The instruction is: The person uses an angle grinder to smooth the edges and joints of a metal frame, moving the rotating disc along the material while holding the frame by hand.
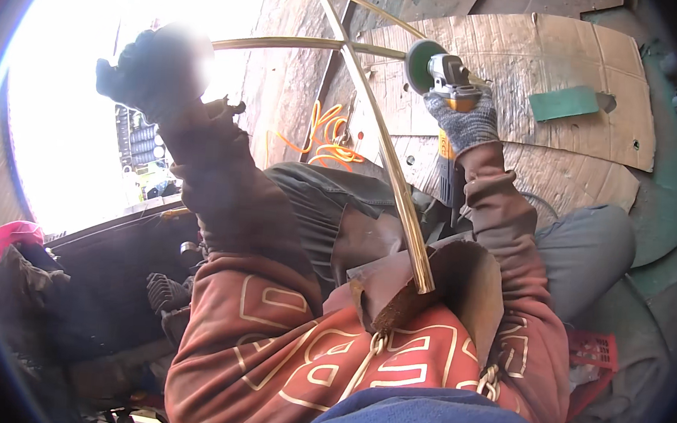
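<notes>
My right hand [468, 120], in a grey knitted glove, is closed round an angle grinder [450, 83] with an orange and grey body. Its green disc [421, 65] meets the right end of a brass-coloured crosswise tube [287, 44]. My left hand [152, 72], in a dark glove, appears closed on that tube's left end; strong glare blurs its fingers. A long brass-coloured tube [382, 137] crosses the first and slopes down to my lap, its near end over a brown leather-like apron [466, 285]. A third thin tube [374, 10] slants behind the disc.
Worn cardboard sheets [511, 51] lie on the floor ahead, with a green rectangular piece [564, 104] on top. An orange cord [331, 141] is coiled left of the long tube. A pink basket [593, 359] stands at my right. Bright light floods the upper left.
</notes>
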